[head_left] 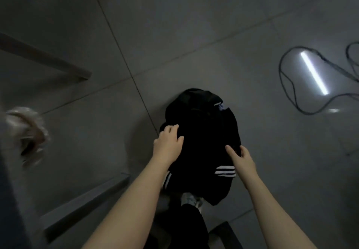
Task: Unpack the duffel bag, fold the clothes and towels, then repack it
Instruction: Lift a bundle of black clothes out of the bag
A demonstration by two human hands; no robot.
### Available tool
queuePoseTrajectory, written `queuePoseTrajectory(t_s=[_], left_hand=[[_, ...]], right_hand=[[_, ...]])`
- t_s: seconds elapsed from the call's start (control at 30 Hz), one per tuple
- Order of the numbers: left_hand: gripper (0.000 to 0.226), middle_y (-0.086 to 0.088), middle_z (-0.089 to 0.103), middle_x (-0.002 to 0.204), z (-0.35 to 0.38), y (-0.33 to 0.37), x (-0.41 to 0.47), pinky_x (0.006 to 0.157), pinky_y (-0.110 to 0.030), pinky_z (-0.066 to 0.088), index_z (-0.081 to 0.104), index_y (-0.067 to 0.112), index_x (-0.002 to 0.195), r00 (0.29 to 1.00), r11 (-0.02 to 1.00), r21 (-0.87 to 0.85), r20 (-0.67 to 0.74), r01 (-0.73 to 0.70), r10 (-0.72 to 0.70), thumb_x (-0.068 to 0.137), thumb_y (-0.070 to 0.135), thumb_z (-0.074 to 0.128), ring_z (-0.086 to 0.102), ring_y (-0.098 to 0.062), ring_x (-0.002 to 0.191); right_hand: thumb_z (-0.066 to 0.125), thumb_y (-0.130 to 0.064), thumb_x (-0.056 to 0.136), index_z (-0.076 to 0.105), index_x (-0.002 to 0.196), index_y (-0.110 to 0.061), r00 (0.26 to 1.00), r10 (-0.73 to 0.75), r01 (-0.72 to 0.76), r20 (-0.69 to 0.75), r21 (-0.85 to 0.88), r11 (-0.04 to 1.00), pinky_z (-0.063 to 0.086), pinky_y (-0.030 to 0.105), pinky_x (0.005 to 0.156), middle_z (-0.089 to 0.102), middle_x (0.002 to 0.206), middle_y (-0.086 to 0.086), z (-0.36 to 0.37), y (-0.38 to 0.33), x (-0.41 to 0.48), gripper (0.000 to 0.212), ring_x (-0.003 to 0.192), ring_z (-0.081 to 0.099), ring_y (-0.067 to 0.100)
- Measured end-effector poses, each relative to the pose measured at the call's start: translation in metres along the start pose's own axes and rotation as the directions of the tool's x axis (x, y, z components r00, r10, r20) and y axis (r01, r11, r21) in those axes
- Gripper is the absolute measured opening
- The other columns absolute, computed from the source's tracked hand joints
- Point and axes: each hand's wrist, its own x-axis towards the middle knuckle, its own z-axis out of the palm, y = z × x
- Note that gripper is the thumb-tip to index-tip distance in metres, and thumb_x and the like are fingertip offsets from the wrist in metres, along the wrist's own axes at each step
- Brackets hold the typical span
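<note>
A black garment with white stripes hangs bunched in front of me above the grey tiled floor. My left hand grips its left edge with curled fingers. My right hand holds its right edge, thumb on the front and fingers behind the cloth. The white stripes show near my right wrist and by my left forearm. No duffel bag can be made out in this dim view.
A dark cable loops on the floor at the right beside a bright light reflection. Furniture legs or bars cross the left side. A blurred pale object sits at the far left. My shoe shows below the garment.
</note>
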Motion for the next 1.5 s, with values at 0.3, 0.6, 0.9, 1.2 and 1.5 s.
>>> queuePoseTrajectory(t_s=[0.3,0.6,0.9,1.2,1.5], left_hand=[[0.070,0.007,-0.008,0.160,0.040,0.004,0.099,0.115,-0.054,0.005,0.008,0.033,0.152,0.985,0.981,0.159,-0.120,-0.107,0.127,0.094,0.055,0.041,-0.004,-0.019,0.147],[0.063,0.005,0.009,0.160,0.068,-0.008,0.151,0.111,-0.053,0.024,0.009,0.038,0.151,0.971,0.969,0.186,0.202,-0.165,0.127,0.095,0.058,0.031,0.024,-0.029,0.142],[0.072,0.001,0.001,0.160,0.069,-0.011,0.171,0.115,-0.049,0.015,0.014,0.030,0.152,0.996,0.995,0.052,0.038,-0.085,0.083,0.092,0.059,0.042,0.008,-0.026,0.145],[0.078,0.003,0.040,0.148,0.098,0.006,0.173,0.109,-0.042,0.034,0.025,0.035,0.148,0.976,0.958,-0.284,0.195,-0.033,0.092,0.082,0.070,0.048,0.043,-0.027,0.131],[0.111,0.006,0.048,0.140,0.099,0.017,0.139,0.112,-0.044,0.032,0.031,0.041,0.144,0.973,0.762,-0.640,0.224,0.102,0.058,0.046,0.088,0.055,0.044,-0.024,0.130]], right_hand=[[0.046,-0.086,0.044,-0.011,0.151,-0.022,0.928,0.358,-0.373,0.102,0.260,0.891,0.020,0.058,0.112,0.006,0.160,0.006,0.042,0.071,0.085,0.137,0.143,0.015,0.037],[0.043,-0.076,0.077,0.001,0.152,-0.030,0.976,0.218,-0.194,-0.015,0.397,0.897,0.031,0.054,0.110,0.018,0.157,0.010,0.066,0.062,0.135,0.097,0.138,0.028,0.036],[0.049,-0.064,0.084,0.006,0.152,-0.028,0.987,0.073,-0.014,-0.140,0.380,0.925,0.032,0.044,0.109,0.023,0.155,0.009,0.070,0.048,0.159,0.089,0.138,0.031,0.033],[0.053,-0.044,0.091,0.015,0.152,-0.029,0.998,-0.058,0.048,0.008,0.460,0.887,0.039,0.031,0.084,0.038,0.148,0.005,0.063,0.024,0.169,0.073,0.127,0.044,0.027],[0.030,-0.017,0.103,0.038,0.135,-0.009,0.993,-0.110,0.115,-0.034,0.325,0.939,0.039,0.018,0.084,0.050,0.111,-0.004,0.059,-0.006,0.138,0.034,0.096,0.054,-0.006]])
